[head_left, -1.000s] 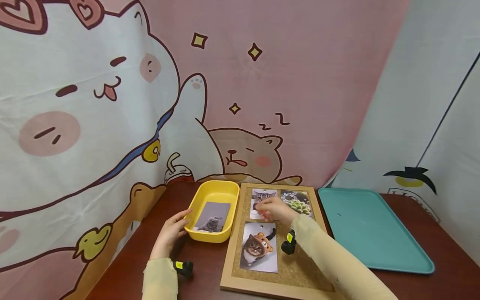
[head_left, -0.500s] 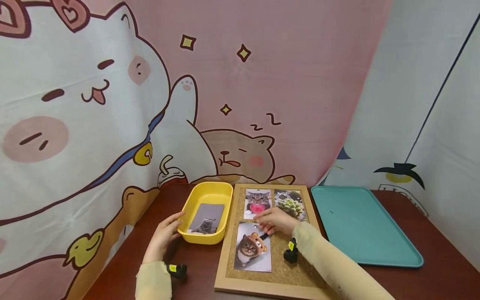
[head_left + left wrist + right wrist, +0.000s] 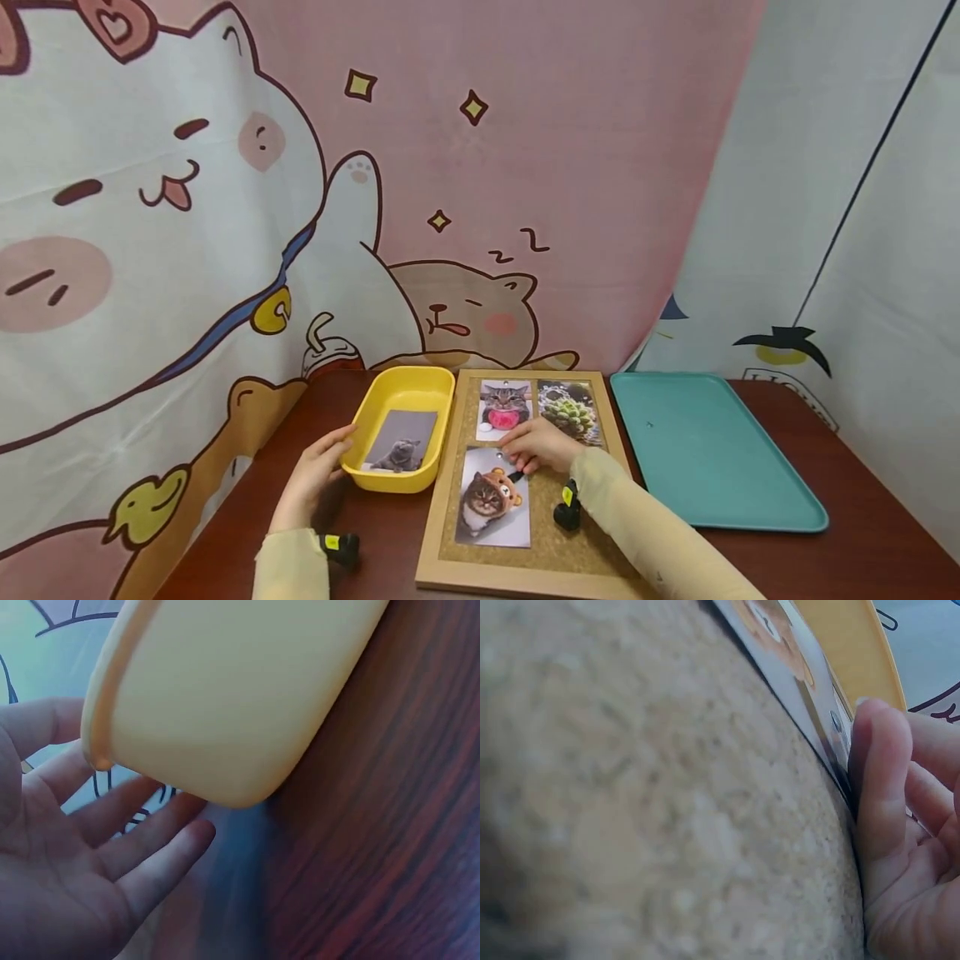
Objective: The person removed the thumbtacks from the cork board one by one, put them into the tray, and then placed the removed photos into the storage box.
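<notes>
My right hand [image 3: 543, 446] works at the upper right corner of the bear-hat cat photo [image 3: 487, 517], which lies on the cork board [image 3: 577, 533] at the lower middle of the head view. The fingers are bent and gathered close together right beside the small shiny pin [image 3: 500, 456] at the photo's top; I cannot tell whether they pinch it or only touch the paper. In the right wrist view my thumb [image 3: 885, 757] lies along the photo's edge, near the cork. To handle this corner well, I judge that the tips should meet squarely on the pin's head, moving it straight along its shaft, since a sideways tug could tear the hole. A light touch on the paper would spare it a crease, and I should mind the cat photo [image 3: 504, 408] just above. My left hand [image 3: 311, 475] rests against the yellow bin [image 3: 442, 400] at the left of the board, its fingers spread and fairly straight by the rim; a gentle touch there seems enough to steady it, with the grey cat photo [image 3: 397, 454] lying flat inside.
</notes>
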The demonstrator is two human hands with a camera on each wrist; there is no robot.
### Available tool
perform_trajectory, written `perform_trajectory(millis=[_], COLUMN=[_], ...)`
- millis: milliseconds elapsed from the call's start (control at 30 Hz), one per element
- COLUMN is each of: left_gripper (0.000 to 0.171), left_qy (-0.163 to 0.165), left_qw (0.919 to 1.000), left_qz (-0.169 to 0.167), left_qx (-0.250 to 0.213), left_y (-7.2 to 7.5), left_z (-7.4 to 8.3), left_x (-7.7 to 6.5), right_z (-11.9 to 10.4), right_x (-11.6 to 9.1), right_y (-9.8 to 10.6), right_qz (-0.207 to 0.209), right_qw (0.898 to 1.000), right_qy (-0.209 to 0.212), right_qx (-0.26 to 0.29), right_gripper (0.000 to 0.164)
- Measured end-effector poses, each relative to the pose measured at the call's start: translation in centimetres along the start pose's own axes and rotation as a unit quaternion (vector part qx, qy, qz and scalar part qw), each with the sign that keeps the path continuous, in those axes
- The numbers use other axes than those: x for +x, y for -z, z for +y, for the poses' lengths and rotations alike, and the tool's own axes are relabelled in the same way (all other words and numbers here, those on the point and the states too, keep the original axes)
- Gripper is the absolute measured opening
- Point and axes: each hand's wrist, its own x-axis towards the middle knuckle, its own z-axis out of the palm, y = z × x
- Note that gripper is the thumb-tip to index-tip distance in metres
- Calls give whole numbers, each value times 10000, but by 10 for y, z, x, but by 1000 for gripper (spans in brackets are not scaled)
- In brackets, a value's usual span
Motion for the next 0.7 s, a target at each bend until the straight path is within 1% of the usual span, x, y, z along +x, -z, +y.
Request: perform_trajectory(millis=[100, 200, 300, 400, 500, 567, 667, 700], left_gripper=[45, 45, 44, 42, 40, 40, 41, 42], left_qy=[-187, -450, -813, -1300, -1833, -2197, -2717, -2907], left_qw=[9994, 9964, 9897, 9801, 9674, 9551, 9330, 9236], left_qz=[245, 557, 822, 918, 856, 749, 374, 191], left_qx=[150, 447, 839, 1184, 1525, 1841, 2331, 2491], left_y=[1, -1, -6, -14, -26, -37, -55, -61], left_z=[12, 32, 54, 73, 89, 97, 107, 109], left_x=[-3, -9, -17, -26, -36, -43, -54, -58], right_z=[-1, -1, -3, -3, -2, -1, -1, -1], right_x=[0, 0, -1, -2, -2, -2, -2, -2], right_y=[-1, -2, -3, -4, -4, -3, -3, -3], right_qz=[-7, 2, 46, 70, 31, 2, 6, 10], right_qw=[10000, 9998, 9996, 9994, 9994, 9995, 9994, 9995], right_qy=[58, 117, 138, 104, 59, 63, 73, 67], right_qx=[-54, -140, -259, -329, -336, -321, -328, -324], right_gripper=[24, 23, 22, 21, 20, 20, 20, 19])
